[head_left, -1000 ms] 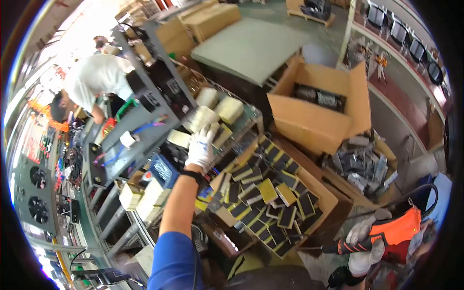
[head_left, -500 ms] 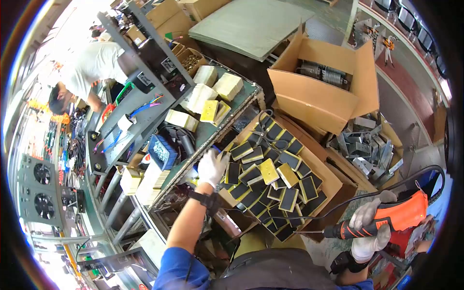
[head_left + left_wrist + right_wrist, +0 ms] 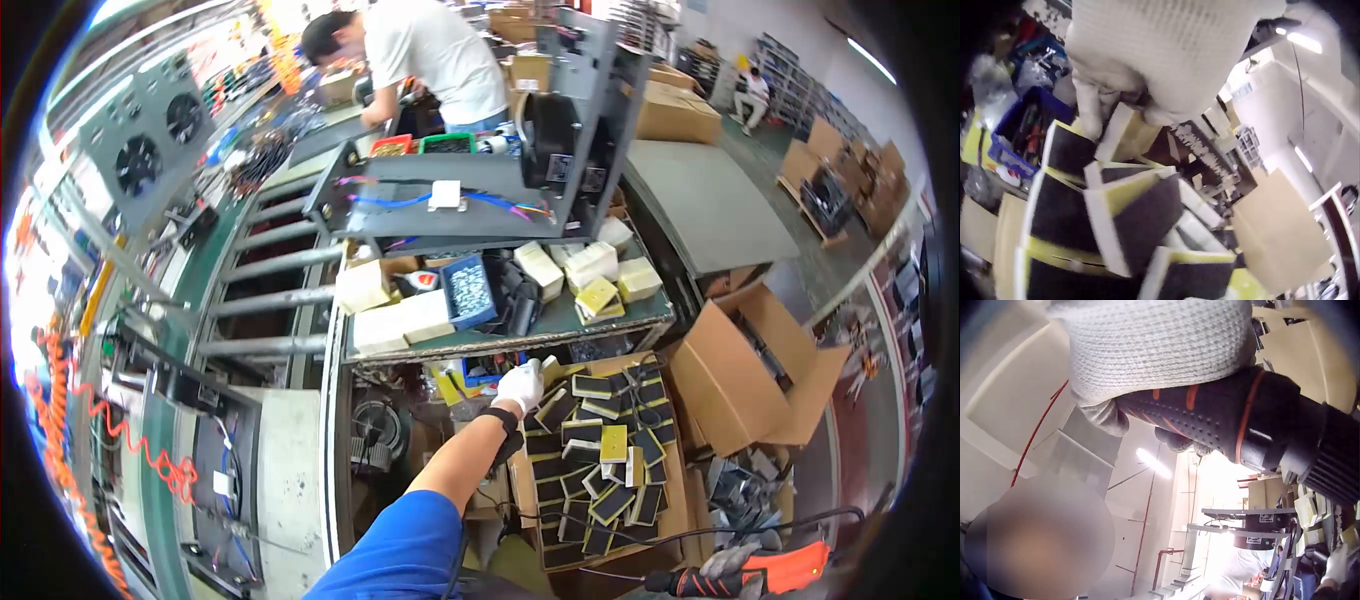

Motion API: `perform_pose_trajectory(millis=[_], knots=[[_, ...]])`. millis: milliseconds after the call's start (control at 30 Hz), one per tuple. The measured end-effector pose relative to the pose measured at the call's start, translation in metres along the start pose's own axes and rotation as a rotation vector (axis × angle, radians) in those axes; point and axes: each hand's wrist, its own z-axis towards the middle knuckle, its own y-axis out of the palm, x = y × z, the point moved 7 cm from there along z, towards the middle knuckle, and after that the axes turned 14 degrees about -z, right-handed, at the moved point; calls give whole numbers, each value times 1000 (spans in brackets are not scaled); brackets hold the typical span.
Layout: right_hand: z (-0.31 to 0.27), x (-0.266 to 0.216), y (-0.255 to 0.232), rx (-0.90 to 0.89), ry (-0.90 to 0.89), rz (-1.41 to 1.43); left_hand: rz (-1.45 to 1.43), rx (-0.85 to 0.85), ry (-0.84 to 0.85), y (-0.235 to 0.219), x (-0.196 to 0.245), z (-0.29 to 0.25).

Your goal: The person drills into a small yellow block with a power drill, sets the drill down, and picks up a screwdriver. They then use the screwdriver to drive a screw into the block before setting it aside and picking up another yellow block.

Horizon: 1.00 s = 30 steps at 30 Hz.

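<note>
Green-topped factory workbench (image 3: 548, 322) carries a blue tray (image 3: 476, 320) full of small pale parts (image 3: 468, 288). Below its edge, a cardboard carton (image 3: 524, 502) brims with jumbled black-and-yellow blocks (image 3: 613, 443); at its corner, a worker's gloved left hand (image 3: 520, 387) pinches a yellow-sided block (image 3: 1127, 134). Gripped in the gloved right hand (image 3: 728, 562) is an orange-and-black power screwdriver (image 3: 797, 568). Nearby, an open box (image 3: 715, 360) holds something dark.
</note>
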Motion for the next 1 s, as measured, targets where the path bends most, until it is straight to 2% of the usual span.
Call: perform_pose_trajectory(millis=[67,133,200,267,300,333,400,467,500,533,600,633,700,733,767,800,933,1000], knots=[[-3,-1,-2,-16,-23,-24,-133,139,22,-9,-5,-18],[-3,-1,7,-38,4,-32,-335,165,-28,-24,-17,-44],[-3,-2,20,-48,14,-25,-394,166,169,-39,-39,-85],[-3,0,44,-69,38,75,-607,20,-46,-65,-62,-141],[-3,-1,58,-71,71,17,-843,25,-160,-71,-88,-171],[-2,-1,75,-152,93,32,-1082,34,-278,-76,-113,-201],[5,31,71,-235,-30,197,-1110,52,-294,-123,-116,-264],[-13,4,151,-311,-78,205,-1338,81,-346,-166,-98,-316],[-21,-1,179,-395,-83,239,-1565,134,-342,-179,-92,-336],[-28,2,193,-190,-67,259,-1603,178,-301,-195,-88,-357],[-42,-9,244,-572,-139,429,-1744,255,-147,-220,-81,-393],[-57,-26,275,-639,-193,497,-1762,313,-141,-226,-89,-410],[-82,-36,312,-772,-188,534,-1591,502,-173,-238,-111,-444],[-97,-41,330,-858,-204,561,-1612,552,-165,-242,-118,-460],[-117,-44,347,-812,-225,567,-1561,575,-184,-245,-124,-476],[-133,-44,362,-861,-212,574,-1509,596,-203,-247,-130,-491],[-185,-36,399,-1006,-199,545,-1689,755,-140,-237,-157,-544],[-203,-28,414,-1134,-173,553,-1463,893,-239,-232,-182,-584]])
